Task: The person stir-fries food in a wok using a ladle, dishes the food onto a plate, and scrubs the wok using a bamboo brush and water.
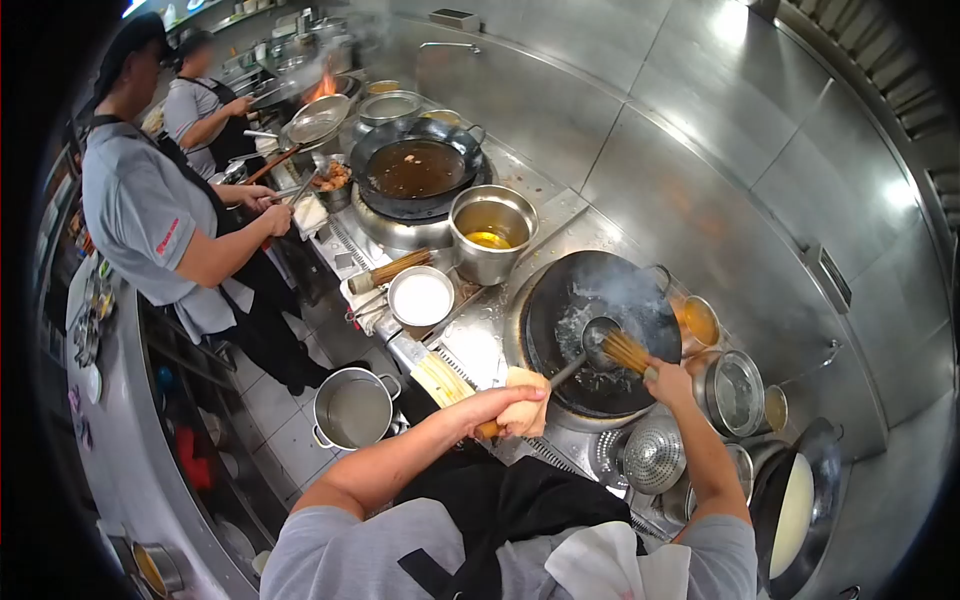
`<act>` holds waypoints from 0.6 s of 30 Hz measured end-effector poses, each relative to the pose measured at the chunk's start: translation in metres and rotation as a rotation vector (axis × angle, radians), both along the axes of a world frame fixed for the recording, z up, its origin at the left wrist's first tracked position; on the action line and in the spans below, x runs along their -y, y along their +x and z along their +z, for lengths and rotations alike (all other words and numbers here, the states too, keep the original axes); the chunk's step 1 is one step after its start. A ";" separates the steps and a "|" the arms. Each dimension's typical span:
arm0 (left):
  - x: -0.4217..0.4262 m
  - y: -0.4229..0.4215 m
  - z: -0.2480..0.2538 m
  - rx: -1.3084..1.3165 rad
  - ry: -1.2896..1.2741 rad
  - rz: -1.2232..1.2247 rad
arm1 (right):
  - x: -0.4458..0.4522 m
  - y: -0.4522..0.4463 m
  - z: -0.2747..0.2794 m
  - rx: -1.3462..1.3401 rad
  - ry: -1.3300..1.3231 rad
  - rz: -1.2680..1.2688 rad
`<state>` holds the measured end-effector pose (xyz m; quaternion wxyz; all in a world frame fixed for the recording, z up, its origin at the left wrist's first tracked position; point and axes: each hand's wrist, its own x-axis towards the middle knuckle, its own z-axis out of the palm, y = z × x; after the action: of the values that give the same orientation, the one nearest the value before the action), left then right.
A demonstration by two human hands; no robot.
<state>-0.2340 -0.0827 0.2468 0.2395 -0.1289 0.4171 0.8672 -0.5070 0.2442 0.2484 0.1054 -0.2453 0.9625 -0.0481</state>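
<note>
My left hand (508, 408) is closed round the handle of a metal ladle (598, 342), with a folded tan cloth (526, 400) at the grip. The ladle's bowl is over a black wok (575, 315) that holds bubbling liquid and gives off steam. In my right hand (668, 383) is a bamboo brush (627, 351), its bristles pointing left and touching or just beside the ladle's bowl.
A steel pot (492, 232) with yellow liquid and a white-filled bowl (420, 297) stand left of the wok. Strainers (655, 455) lie at its lower right. Two co-workers (150, 200) stand at the left, near a second wok (415, 168). A two-handled pot (355, 408) is at lower left.
</note>
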 end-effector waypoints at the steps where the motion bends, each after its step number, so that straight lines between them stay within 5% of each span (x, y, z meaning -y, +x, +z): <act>1: 0.002 0.000 0.005 -0.040 -0.162 -0.043 | 0.005 0.008 0.015 -0.264 0.185 0.040; 3: 0.006 0.000 0.006 -0.083 -0.178 -0.114 | 0.012 0.032 0.009 -0.281 0.106 0.005; 5: 0.003 0.000 0.018 -0.068 -0.191 -0.043 | -0.009 0.030 -0.009 0.379 -0.308 -0.169; 6: 0.004 -0.004 0.004 -0.095 -0.123 -0.065 | -0.023 0.025 -0.014 -0.097 -0.024 0.070; 11: -0.001 -0.011 -0.011 -0.037 -0.164 -0.073 | -0.002 0.046 -0.004 -0.206 -0.043 -0.084; 13: 0.006 -0.013 -0.012 0.021 0.225 -0.046 | -0.018 0.026 -0.003 -0.176 0.121 -0.017; 14: 0.008 -0.017 -0.012 0.061 0.418 -0.078 | -0.021 0.014 -0.002 -0.326 0.049 -0.071; 18: 0.008 -0.024 0.002 0.093 0.518 -0.034 | 0.003 0.035 0.008 -0.570 -0.293 -0.278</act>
<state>-0.2582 -0.0907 0.2493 0.2982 -0.0959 0.1716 0.9340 -0.4721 0.2414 0.2567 -0.2117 -0.1279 0.9603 -0.1289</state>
